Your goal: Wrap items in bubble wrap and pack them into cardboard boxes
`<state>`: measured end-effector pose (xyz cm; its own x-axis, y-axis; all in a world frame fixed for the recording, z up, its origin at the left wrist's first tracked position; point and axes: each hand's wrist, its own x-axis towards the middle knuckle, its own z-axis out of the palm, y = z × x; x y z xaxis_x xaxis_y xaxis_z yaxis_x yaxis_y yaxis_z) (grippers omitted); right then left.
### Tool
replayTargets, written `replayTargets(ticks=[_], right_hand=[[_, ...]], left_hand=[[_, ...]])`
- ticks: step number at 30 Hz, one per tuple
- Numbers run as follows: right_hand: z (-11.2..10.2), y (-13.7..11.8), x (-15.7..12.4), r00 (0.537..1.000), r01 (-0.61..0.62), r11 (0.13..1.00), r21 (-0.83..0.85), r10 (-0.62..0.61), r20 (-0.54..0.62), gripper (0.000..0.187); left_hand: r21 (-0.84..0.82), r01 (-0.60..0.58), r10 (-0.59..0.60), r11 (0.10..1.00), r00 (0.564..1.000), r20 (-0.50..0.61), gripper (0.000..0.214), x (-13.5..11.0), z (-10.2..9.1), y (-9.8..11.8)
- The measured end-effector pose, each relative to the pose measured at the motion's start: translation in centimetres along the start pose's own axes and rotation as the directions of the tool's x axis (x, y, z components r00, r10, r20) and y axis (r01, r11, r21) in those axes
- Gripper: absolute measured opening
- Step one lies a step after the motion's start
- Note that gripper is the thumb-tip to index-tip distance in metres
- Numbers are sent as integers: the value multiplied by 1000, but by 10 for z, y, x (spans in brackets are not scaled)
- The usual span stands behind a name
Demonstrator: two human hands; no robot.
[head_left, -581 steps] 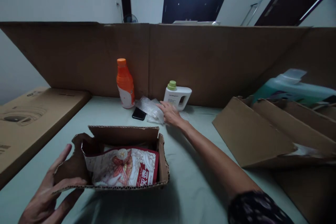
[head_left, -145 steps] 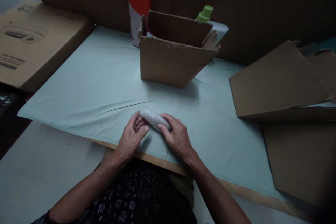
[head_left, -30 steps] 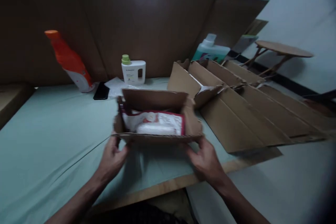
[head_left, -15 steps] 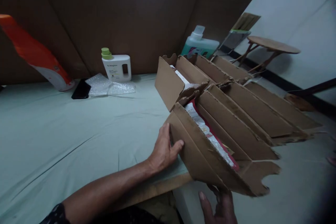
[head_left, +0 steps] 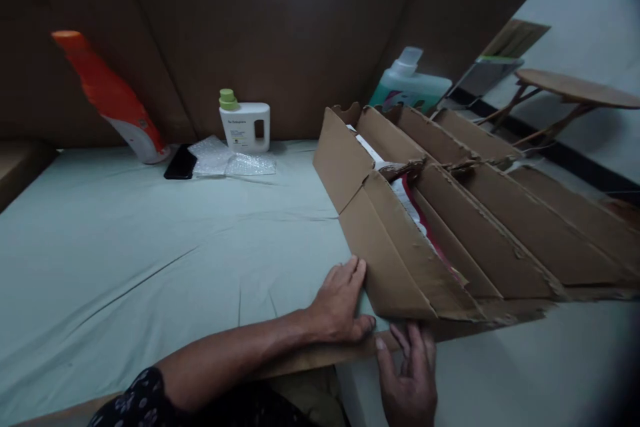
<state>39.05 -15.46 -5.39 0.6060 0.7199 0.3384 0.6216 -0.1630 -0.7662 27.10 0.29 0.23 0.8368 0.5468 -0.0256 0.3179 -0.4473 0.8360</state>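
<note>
The cardboard box (head_left: pixel 383 260) is sitting at the near left corner of the row of boxes (head_left: pixel 540 230), lower and straighter than half a second ago, when the hands were holding it askew. Its red-edged packet (head_left: pixel 417 213) is showing inside. The left hand (head_left: pixel 337 300) is no longer clasping the box; it is resting left of the row, fingers stretching nearly flat, the tips meeting the box's lower side and holding nothing. In front of the row, the right hand (head_left: pixel 410 373) is curling its fingers at the box's near lower edge; I can't tell whether they're gripping it. Left of the row, the white bottle (head_left: pixel 245 127) and bubble wrap (head_left: pixel 230 158) are staying put.
</note>
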Motion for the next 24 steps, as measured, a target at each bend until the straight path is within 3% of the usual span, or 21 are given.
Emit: replayTargets(ticks=[7,11,15,18,21,23,24], right_hand=[[5,7,-1,998,64,987,-148,-65,-1,58],[7,3,-6,976,216,952,-215,-212,38,50],[5,5,-13,937,344,917,-203,-323,130,37],[3,0,-17,912,395,894,-213,-353,210,34],[2,-27,-18,857,472,868,-155,-411,311,28],[1,-55,-15,783,550,834,-36,-500,369,27],[-2,-70,-11,746,585,811,22,-548,380,28]], left_hand=[[339,-192,183,921,981,60,66,-46,15,6],[372,-247,226,895,969,99,69,-72,22,7],[298,-234,209,925,971,113,68,-99,21,11],[152,-223,200,963,968,154,67,-120,2,14],[-134,-218,243,967,948,207,57,-143,-38,8],[-294,-100,146,951,979,139,44,-158,-71,-8],[-307,-11,10,952,1000,-7,42,-165,-87,-20]])
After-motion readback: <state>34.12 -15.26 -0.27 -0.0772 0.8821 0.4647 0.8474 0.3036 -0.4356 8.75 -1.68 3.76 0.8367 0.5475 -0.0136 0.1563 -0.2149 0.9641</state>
